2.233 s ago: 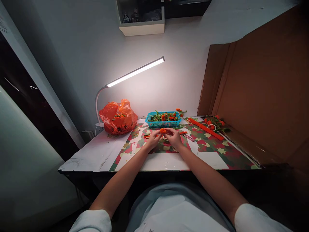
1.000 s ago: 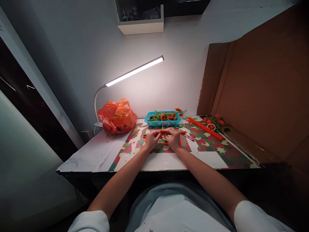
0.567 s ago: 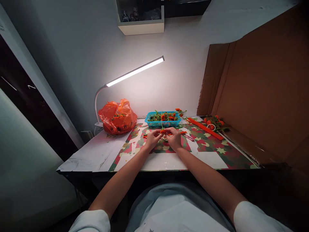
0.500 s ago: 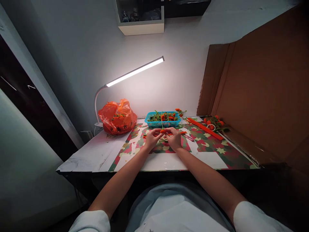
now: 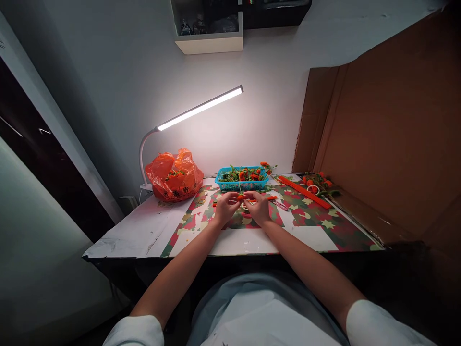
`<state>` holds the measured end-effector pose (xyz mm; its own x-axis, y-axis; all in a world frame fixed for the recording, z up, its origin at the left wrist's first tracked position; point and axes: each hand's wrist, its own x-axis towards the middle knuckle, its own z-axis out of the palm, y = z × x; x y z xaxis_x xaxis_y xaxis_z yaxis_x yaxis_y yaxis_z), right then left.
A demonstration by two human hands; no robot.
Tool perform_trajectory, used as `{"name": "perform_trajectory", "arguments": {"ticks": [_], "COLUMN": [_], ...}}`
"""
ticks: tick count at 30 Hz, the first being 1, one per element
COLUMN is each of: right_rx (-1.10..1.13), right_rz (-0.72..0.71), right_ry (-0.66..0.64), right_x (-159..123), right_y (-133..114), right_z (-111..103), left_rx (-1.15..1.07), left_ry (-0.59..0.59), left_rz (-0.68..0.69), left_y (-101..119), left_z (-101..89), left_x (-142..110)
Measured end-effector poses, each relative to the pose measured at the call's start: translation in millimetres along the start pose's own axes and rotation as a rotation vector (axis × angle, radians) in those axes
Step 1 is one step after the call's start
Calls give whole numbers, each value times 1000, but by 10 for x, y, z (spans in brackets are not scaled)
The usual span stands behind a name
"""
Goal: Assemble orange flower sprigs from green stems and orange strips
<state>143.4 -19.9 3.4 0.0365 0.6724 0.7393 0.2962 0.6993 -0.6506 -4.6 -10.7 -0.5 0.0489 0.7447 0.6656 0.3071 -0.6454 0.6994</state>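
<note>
Between the fingertips of both hands is a small orange pipe-cleaner flower (image 5: 240, 197), its thin green stem pointing up and away. My left hand (image 5: 226, 205) pinches it from the left, and my right hand (image 5: 258, 207) has its fingers closed on its right side. Just beyond the hands stands a blue basket (image 5: 242, 185) holding several orange flowers with green stems. Under and beside my right hand lie a pale ring, partly hidden, some orange strips (image 5: 271, 198) and a pink tool (image 5: 280, 205), too small to name.
An orange plastic bag (image 5: 175, 178) with green and orange pieces stands at left by a lit lamp (image 5: 201, 108). To the right lie a long orange bundle (image 5: 304, 192), more orange flowers (image 5: 319, 180) and a white ring (image 5: 313, 190). A cardboard sheet (image 5: 378, 129) borders the table's right side.
The view has shifted very slightly. The flower has tilted a little between the fingers, with its stem now showing more upright; both hands stay in nearly the same place.
</note>
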Motion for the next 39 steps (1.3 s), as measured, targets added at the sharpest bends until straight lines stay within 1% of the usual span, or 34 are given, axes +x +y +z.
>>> {"name": "perform_trajectory", "arguments": {"ticks": [5, 11, 15, 20, 23, 27, 29, 32, 35, 39], "right_rx": [12, 29, 11, -23, -21, -24, -15, 53, 152, 261], "right_rz": [-25, -73, -110, -103, -96, -94, -67, 11, 111, 235], "right_ry": [-24, -85, -97, -73, -53, -15, 4, 5, -4, -13], "right_x": [2, -1, -4, -8, -10, -11, -12, -11, -9, -8], "right_y": [2, 19, 20, 66, 76, 41, 25, 33, 79, 152], "right_z": [-9, -23, -30, -12, -4, 2, 11, 35, 64, 95], "left_rx": [-12, -13, -10, -3, -41, -142, -190, -275, -353, -392], "left_ry": [-73, -124, -105, -79, -66, -7, 13, 20, -18, -75], "left_rz": [63, 62, 29, -16, -42, -130, -165, -200, -248, -286], "left_y": [68, 139, 148, 150, 146, 115, 93, 68, 60, 57], "left_z": [-33, -102, -125, -120, -103, -71, -58, -45, -41, -45], "left_x": [-10, -7, -3, -10, -13, -11, -4, 10, 16, 16]}}
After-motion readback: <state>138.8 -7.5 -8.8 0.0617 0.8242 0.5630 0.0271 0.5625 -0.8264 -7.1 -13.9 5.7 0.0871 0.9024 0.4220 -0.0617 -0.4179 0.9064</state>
